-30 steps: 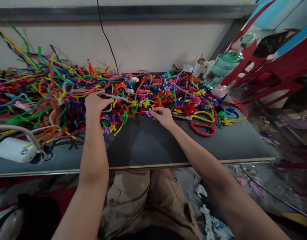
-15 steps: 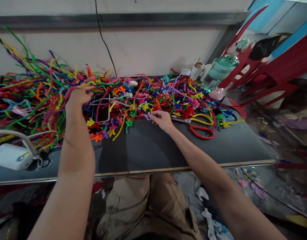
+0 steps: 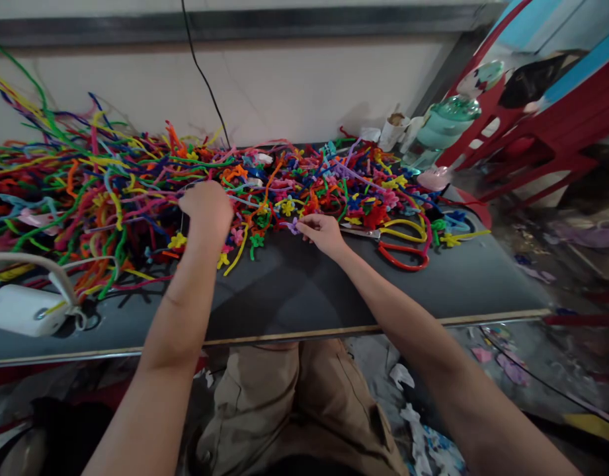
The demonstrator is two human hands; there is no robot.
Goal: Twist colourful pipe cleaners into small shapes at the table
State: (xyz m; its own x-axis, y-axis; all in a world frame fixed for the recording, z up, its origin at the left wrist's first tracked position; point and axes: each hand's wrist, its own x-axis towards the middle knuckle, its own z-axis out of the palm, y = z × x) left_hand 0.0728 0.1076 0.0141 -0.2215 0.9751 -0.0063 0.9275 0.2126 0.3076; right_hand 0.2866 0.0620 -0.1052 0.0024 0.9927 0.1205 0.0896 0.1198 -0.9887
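Note:
My right hand pinches a small purple pipe-cleaner flower between thumb and fingertips, just above the front edge of the pile. My left hand is over the middle of the heap of coloured pipe cleaners; its back faces me and hides the fingers, so I cannot see what they touch. A yellow pipe-cleaner flower lies beside the left wrist. Right of my right hand rest scissors with one red and one yellow handle, their blades pointing at the hand.
A white box-like lamp base with a bent neck stands at the left. At the back right are a teal bottle and a paper roll. A black cable hangs down the wall. Red chairs stand beyond the table's right end.
My left hand has moved right and toward me, from the left heap to the middle, covering the phone seen earlier. My right hand stays almost still with the purple flower.

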